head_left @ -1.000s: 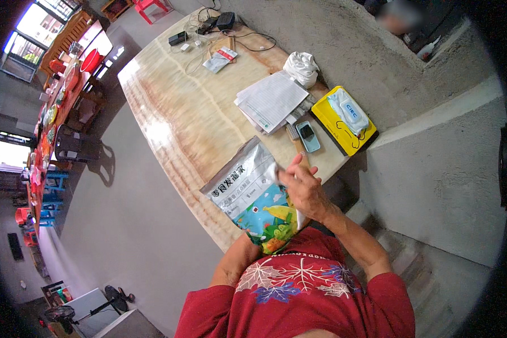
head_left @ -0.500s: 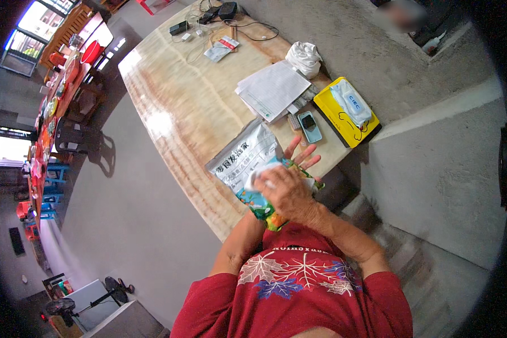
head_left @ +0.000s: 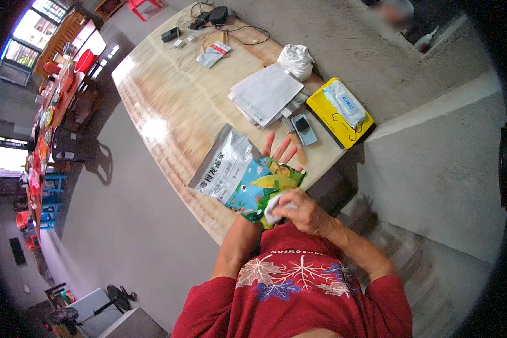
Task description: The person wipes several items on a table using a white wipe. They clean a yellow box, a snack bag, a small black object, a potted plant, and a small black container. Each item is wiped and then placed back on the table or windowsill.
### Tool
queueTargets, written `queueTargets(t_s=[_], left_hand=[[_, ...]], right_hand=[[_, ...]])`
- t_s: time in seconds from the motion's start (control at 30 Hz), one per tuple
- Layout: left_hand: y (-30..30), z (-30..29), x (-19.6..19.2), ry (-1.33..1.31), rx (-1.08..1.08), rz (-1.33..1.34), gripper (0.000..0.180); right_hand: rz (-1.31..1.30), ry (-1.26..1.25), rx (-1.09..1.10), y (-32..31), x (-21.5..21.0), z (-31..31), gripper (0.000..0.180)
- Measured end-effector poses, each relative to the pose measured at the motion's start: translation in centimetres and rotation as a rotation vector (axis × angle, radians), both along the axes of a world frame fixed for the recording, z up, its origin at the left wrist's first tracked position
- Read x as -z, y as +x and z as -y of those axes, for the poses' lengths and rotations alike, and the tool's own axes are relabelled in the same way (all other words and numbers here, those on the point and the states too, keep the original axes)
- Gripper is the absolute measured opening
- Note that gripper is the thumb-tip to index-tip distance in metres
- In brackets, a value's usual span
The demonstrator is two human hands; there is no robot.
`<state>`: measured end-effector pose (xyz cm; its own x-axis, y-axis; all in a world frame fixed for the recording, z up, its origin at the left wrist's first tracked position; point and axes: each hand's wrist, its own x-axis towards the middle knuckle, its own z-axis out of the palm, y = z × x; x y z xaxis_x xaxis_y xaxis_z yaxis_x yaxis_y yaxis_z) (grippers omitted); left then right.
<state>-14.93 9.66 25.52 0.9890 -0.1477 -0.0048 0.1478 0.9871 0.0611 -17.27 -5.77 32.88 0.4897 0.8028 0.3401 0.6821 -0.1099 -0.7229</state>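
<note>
Holding a colourful snack bag (head_left: 265, 188) at the near edge of the wooden counter (head_left: 169, 107) with both my hands

My left hand (head_left: 279, 155) is under the far side of the bag, fingers spread wide and pointing away from me, so only the fingers show above it. My right hand (head_left: 304, 211) is closed around a small white crumpled piece (head_left: 273, 207), pressed to the near corner of the bag. A silver pouch (head_left: 222, 163) lies partly below the bag, on its left. Farther on the counter are a phone (head_left: 303, 128), a stack of white papers (head_left: 266, 93), a yellow flat box (head_left: 343, 115) with a wipes pack (head_left: 343, 102) on top, and a white bag (head_left: 296, 59)
</note>
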Motion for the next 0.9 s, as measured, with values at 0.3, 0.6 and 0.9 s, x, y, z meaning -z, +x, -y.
queueTargets(t_s=[0.3,0.6,0.9], left_hand=[[0.2,0.8,-2.5,-0.015,-0.080,-0.093,0.069],[0.4,-0.3,-0.2,0.178,-0.160,-0.284,0.051],[-3.9,-1.0,-5.9,0.061,-0.211,-0.339,0.056]], right_hand=[[-0.393,0.221,0.940,2.2,4.2,-1.2,0.028],[-1.438,0.818,0.676,0.6,4.3,-2.1,0.039],[-1.462,0.988,0.700,1.8,2.6,-1.1,0.035]])
